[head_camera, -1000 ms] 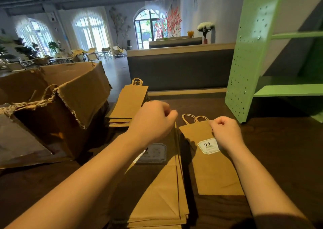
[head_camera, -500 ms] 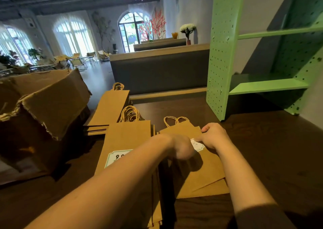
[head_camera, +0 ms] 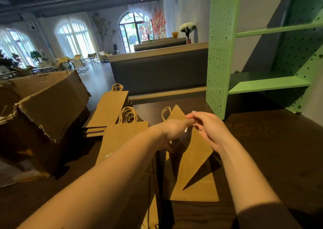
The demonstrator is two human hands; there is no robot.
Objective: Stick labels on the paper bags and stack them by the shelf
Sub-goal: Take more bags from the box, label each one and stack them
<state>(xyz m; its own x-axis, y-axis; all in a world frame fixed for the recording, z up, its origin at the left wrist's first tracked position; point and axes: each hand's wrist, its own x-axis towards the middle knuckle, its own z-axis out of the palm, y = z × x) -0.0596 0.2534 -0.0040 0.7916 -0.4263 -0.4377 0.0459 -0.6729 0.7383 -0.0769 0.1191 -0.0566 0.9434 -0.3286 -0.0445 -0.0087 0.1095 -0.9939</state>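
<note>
The left hand [head_camera: 173,132] grips a brown paper bag [head_camera: 195,155], tilted up off a second bag [head_camera: 197,194] lying flat on the dark table [head_camera: 271,150]. The right hand [head_camera: 209,130] meets its top edge, fingers bent; whether it pinches is unclear. Laying it square on that flat bag seems best. Far left sits a torn cardboard box [head_camera: 49,110], then a far stack [head_camera: 108,110] and a near stack [head_camera: 122,137]. The green shelf [head_camera: 223,54] stands right.
</note>
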